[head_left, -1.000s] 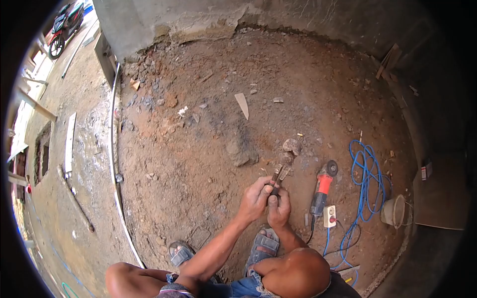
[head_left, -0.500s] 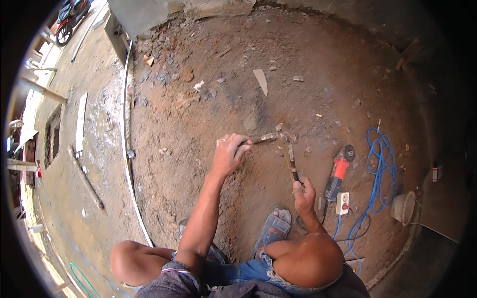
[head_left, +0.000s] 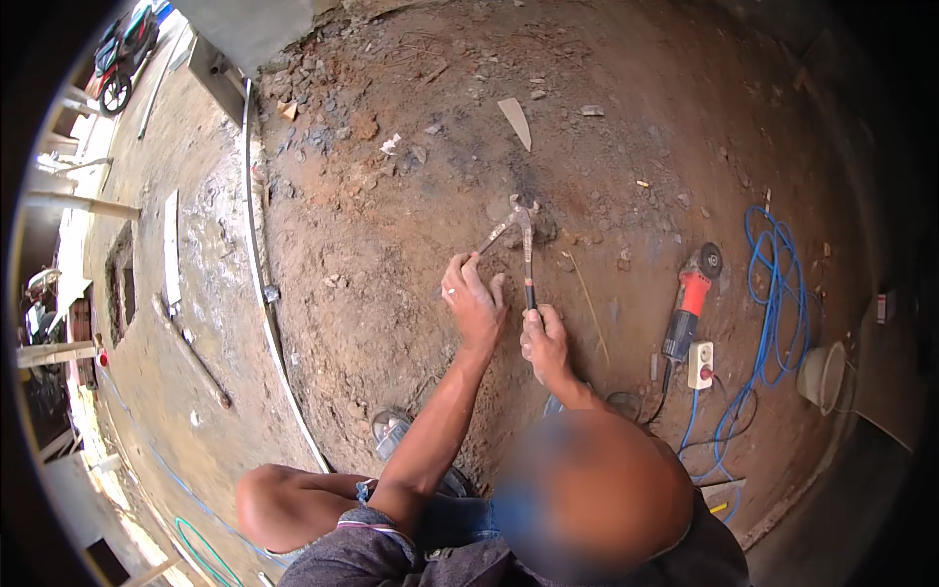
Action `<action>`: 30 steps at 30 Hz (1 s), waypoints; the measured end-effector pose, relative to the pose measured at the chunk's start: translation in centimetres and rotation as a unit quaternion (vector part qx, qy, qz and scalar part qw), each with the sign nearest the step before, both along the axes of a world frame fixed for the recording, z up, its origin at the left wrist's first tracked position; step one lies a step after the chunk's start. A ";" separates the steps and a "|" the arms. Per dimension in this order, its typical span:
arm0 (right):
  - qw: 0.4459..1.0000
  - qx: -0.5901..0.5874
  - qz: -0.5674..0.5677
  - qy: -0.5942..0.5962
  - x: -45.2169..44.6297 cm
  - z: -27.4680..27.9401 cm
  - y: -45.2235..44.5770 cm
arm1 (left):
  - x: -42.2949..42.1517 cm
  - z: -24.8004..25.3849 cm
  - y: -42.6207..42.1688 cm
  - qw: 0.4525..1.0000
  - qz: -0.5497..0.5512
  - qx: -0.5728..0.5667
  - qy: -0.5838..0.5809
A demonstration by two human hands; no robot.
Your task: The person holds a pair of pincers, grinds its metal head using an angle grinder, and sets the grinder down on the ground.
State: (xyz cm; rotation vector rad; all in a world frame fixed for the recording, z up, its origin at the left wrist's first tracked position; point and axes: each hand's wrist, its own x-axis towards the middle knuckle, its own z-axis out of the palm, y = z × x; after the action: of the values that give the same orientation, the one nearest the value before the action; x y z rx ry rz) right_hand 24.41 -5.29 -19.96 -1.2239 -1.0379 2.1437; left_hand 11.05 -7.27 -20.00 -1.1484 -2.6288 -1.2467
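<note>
A long-handled tool that looks like pincers (head_left: 526, 235) has its two handles spread in a V, with the worn metal jaws at the far end. My right hand (head_left: 546, 342) is closed round the dark grip of the right handle, below its orange band. My left hand (head_left: 474, 298), wearing a ring, has its bent fingers on the left handle while the thumb stands apart. Part of the left grip is hidden by those fingers. Behind the jaws lies a greyish lump (head_left: 543, 230) on the dirt; contact between them cannot be made out.
A red-and-black angle grinder (head_left: 691, 298) lies right of my hands, near a white socket block (head_left: 700, 365) and coiled blue cable (head_left: 773, 293). A bucket (head_left: 820, 377) stands farther right. Left are a long pale strip (head_left: 256, 235) and a pipe (head_left: 191, 352). A pointed shard (head_left: 515, 124) lies ahead.
The pincers have swung upright, with the jaws moved up and left. Their handles are closer together. My left hand has shifted right, and my right hand has moved left.
</note>
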 end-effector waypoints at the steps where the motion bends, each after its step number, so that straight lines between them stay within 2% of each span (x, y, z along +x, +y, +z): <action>1: 1.000 -0.022 -0.005 0.005 0.0 0.0 0.0 | -0.4 -0.7 -0.1 1.000 -0.004 -0.017 0.004; 2: 0.999 -0.034 -0.002 0.007 0.2 -0.1 0.1 | -1.0 -1.5 -0.2 0.999 0.010 -0.015 0.032; 5: 1.000 -0.012 0.018 -0.017 1.2 -1.5 0.4 | -3.8 -3.3 -1.3 0.992 -0.039 -0.110 -0.050; 9: 0.999 0.018 0.029 -0.034 1.3 -3.3 2.0 | -6.8 -4.4 0.2 0.997 -0.026 -0.066 0.042; 13: 0.994 0.066 0.036 -0.077 0.3 -5.2 2.6 | -10.1 -4.6 2.6 0.975 -0.059 -0.145 0.159; 18: 0.984 0.141 0.044 -0.104 -0.7 -8.2 2.1 | -12.7 -6.3 4.7 0.980 -0.092 -0.131 0.116; 24: 0.987 0.133 0.033 -0.085 -0.7 -8.6 2.7 | -12.6 -6.7 6.6 0.989 -0.106 -0.083 0.063; 27: 0.976 0.132 0.077 -0.152 -0.9 -8.6 2.8 | -12.1 -6.8 7.0 0.990 -0.106 -0.091 0.031; 30: 0.912 0.275 0.171 -0.252 -0.1 -8.3 3.0 | -12.0 -6.5 6.3 0.987 -0.126 -0.099 -0.002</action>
State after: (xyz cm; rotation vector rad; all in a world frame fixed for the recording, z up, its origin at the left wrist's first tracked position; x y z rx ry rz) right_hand 24.26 -2.31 -28.25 -1.4000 -2.0422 1.5755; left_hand -0.98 -0.96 -26.49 -1.5511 -2.7292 -1.0328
